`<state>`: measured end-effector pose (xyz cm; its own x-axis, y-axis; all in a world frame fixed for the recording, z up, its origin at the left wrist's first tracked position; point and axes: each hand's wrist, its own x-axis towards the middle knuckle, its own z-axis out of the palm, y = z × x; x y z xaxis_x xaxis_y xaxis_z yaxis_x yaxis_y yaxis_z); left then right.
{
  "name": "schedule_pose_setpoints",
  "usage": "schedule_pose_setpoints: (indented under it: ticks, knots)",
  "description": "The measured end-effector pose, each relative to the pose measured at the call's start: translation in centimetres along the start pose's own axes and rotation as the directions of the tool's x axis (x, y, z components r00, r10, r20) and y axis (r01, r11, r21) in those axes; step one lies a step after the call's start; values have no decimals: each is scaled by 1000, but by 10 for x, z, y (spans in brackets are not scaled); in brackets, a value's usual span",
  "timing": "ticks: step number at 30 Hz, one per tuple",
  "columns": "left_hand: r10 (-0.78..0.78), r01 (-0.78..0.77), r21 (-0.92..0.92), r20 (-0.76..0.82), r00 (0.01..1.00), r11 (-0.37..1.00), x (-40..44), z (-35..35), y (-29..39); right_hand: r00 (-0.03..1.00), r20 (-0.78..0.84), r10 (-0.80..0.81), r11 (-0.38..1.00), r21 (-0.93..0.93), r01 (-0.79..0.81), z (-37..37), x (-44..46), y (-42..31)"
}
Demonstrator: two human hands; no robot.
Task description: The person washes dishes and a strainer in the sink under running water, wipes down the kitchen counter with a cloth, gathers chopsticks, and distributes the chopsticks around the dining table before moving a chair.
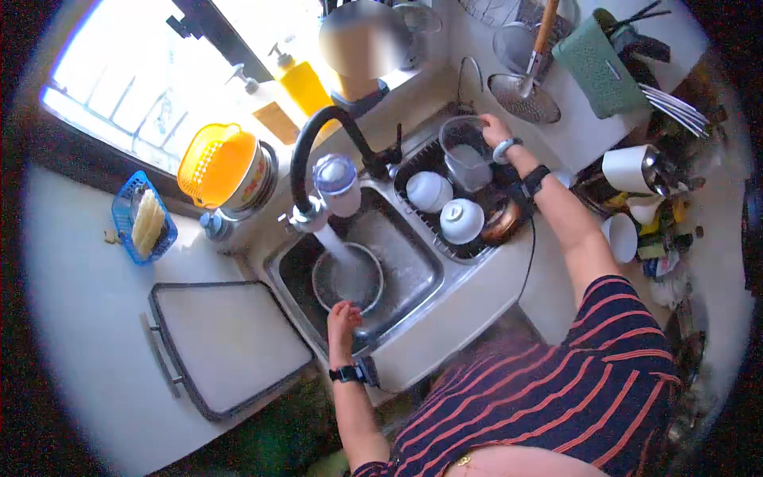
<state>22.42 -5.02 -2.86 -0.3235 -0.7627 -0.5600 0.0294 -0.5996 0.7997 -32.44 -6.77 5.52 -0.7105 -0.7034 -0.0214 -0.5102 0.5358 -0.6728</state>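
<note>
My right hand (497, 137) is closed on the rim of a clear plastic container (467, 168), which sits at the back of the black dish rack (405, 167) beside the sink. My left hand (343, 319) is over the front of the sink (413, 278), its fingers loosely bent and apart at the near rim of a round metal bowl (350, 274); whether they touch it I cannot tell. Water runs from the black faucet (304, 159) into this bowl. White bowls (462, 221) and a brown glossy bowl (502, 220) lie in the rack.
A lidded clear container (338, 187) stands behind the bowl. Left are a white cutting board (230, 338), a blue basket (143, 219) with a sponge, and an orange colander (214, 167). Soap bottles (302, 87) line the sill. A skimmer (524, 95) and green holder (600, 71) lie back right.
</note>
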Motion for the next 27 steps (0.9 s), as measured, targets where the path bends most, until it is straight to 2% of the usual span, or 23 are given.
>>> schedule_pose_setpoints:
  ticks: [1,2,4,5,7,8,9,11,12,14,17,18,20,22,24,26,27]
  knots:
    - [10,-10,-4,-1,1000,1000,0,-1,-3,990,88,107,988,-121,-96,-17,1,-20]
    - [-9,10,41,-21,1000,999,-4,1,-2,991,87,99,989,-120,-88,-11,18,-9]
    - [-52,59,121,-62,997,991,-14,6,2,996,82,-42,998,46,38,9,65,38]
    - [-47,55,115,-66,997,992,-14,4,-2,995,85,-50,998,47,46,11,72,41]
    - [-63,77,166,-88,994,983,-15,-2,-8,970,189,-152,914,401,64,16,83,48]
    - [-65,89,218,-113,991,972,-22,6,0,943,182,-280,943,235,235,14,87,47]
    - [-63,88,217,-117,991,972,-24,9,2,941,183,-284,942,237,238,15,89,46]
    - [-120,149,183,-164,979,972,-27,13,3,950,198,-240,897,420,139,16,85,42]
    - [-121,151,185,-167,978,971,-25,13,3,950,201,-239,896,422,136,22,96,53]
    - [-107,140,212,-159,981,967,-24,11,2,929,183,-322,780,607,151,35,109,73]
    - [-142,160,172,-113,983,972,-12,3,-3,887,256,-385,744,655,134,35,105,76]
    - [-142,161,171,-115,983,972,-6,1,-5,886,257,-385,743,656,133,28,104,74]
    - [-178,172,-52,-148,973,984,2,-3,-10,931,302,-204,925,371,82,0,78,38]
    - [-200,99,-380,-236,951,920,-5,4,-3,927,111,-359,919,215,330,13,84,55]
    - [-179,64,-384,-273,945,921,3,-9,-14,947,141,-289,953,137,271,-13,46,30]
    - [-230,101,-389,-302,925,916,8,-12,-18,949,229,-216,966,189,174,-18,42,47]
    - [-93,68,-252,-89,992,965,23,-36,-42,948,268,-173,914,403,53,-13,44,68]
